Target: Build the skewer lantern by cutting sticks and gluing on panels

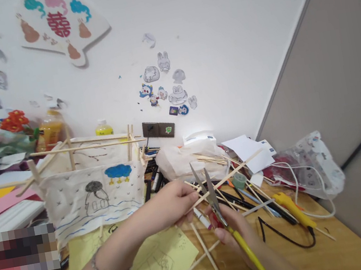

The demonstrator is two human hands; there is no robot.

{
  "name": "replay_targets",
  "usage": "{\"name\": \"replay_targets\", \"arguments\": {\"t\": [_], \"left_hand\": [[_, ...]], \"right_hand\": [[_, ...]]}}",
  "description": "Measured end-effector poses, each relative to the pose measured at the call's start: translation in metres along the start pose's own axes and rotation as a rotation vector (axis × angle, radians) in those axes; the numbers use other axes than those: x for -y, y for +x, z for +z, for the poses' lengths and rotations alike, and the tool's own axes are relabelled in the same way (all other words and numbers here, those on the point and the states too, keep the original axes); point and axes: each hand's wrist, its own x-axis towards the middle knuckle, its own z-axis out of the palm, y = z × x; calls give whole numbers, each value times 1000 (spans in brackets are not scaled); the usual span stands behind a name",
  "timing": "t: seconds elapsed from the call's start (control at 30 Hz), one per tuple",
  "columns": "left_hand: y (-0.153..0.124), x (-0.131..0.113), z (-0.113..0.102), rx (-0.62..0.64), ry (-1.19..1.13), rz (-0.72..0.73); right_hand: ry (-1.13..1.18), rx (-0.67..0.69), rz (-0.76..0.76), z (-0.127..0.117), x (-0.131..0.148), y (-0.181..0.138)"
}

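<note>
My left hand point(173, 201) pinches a thin wooden stick point(230, 176) between thumb and fingers; the stick slants up to the right. In my right hand point(233, 225) is a pair of scissors point(213, 194) with yellow handles, gripped near the pivot. The blades point up and stand apart, crossing the stick just right of my left fingertips. A small red patch shows beside my right fingers; what it is I cannot tell. Left of my hands stands a stick frame hung with white drawn-on cloth point(73, 200). Yellow paper point(167, 258) with pencil drawings lies under my left forearm.
A yellow glue gun point(293, 210) with a black cord lies on the right. Behind my hands are loose sticks, pens and a white plastic bag point(174, 159). A clear bag point(315, 167) rests against the grey panel. Bottles and coloured papers point(10, 200) crowd the left.
</note>
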Motion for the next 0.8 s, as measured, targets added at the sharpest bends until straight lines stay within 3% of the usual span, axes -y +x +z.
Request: {"name": "replay_targets", "arguments": {"t": [0.13, 0.27, 0.4, 0.47, 0.6, 0.8], "left_hand": [[-9, 22, -4, -112, 258, -85], [-8, 50, 7, -235, 631, -205], [-4, 46, 13, -352, 793, -352], [-6, 31, 13, -430, 748, -280], [-10, 8, 23, -485, 576, 34], [2, 10, 40, -487, 861, 263]], "right_hand": [[10, 19, 13, -1, 1, 0], [20, 6, 48, -1, 7, 0], [26, -3, 72, 1, 11, 0], [-5, -24, 66, 2, 10, 0], [-42, -38, 28, 3, 8, 2], [19, -40, 10, -2, 5, 3]]}}
